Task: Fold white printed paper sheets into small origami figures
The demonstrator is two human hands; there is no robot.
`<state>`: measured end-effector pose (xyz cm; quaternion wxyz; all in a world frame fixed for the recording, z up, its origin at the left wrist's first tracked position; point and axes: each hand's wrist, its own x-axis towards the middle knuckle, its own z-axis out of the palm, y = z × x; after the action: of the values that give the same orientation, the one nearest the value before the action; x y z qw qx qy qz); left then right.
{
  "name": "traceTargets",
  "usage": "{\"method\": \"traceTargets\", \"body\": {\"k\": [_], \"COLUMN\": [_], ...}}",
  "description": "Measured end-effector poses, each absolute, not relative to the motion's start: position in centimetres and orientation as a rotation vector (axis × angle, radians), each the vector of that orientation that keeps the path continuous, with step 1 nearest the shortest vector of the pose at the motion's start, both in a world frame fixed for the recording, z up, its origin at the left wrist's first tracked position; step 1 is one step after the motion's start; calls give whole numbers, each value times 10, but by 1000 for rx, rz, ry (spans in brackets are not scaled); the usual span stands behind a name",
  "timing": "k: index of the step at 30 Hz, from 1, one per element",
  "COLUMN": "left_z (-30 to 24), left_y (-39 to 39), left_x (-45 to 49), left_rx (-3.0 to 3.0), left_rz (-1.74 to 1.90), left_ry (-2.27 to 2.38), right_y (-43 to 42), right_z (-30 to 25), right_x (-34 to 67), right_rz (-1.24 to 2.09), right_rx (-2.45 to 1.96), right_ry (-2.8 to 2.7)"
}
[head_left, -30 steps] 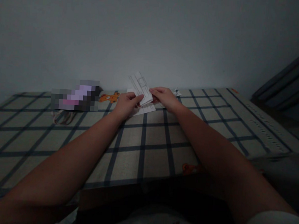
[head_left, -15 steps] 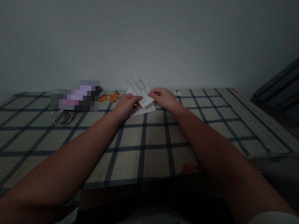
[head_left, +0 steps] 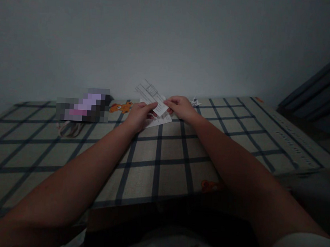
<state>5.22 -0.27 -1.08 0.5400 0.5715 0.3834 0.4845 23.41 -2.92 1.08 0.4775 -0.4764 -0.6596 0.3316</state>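
Note:
Between my hands is a white printed sheet of paper [head_left: 152, 95], slanted with its upper end leaning toward the wall. My left hand [head_left: 139, 116] pinches its lower left edge, thumb on top. At the lower right corner, my right hand [head_left: 180, 107] grips the same sheet between thumb and fingers. Under it, on the cloth, lies a second piece of printed paper [head_left: 162, 120], partly covered by the sheet and my left hand. A small crumpled or folded white paper [head_left: 195, 102] rests just beyond my right hand.
A checked tablecloth [head_left: 168, 177] with bear prints covers the table, which meets a plain wall [head_left: 170, 38]. Toward the left stands a blurred-out purple and dark object [head_left: 85, 105], with a strap or cord [head_left: 69, 129] before it. Dark curtain folds [head_left: 320, 92] hang at right.
The upper end of the held sheet has swung left and slightly up. Both hands stay almost in the same place, still pinching it.

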Motion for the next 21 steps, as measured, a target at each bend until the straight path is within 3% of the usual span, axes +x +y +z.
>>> {"method": "traceTargets", "body": {"k": [16, 21], "left_z": [-14, -14], "left_y": [7, 6], "left_x": [50, 48], "left_rx": [1322, 1481], "left_rz": [1427, 1356], "left_ry": [903, 909], "right_y": [-25, -25], "right_z": [5, 5], "right_x": [233, 234], "right_rz": [1142, 1178], "right_rx": [-1042, -1001], "right_ry": [-1490, -1414]}}
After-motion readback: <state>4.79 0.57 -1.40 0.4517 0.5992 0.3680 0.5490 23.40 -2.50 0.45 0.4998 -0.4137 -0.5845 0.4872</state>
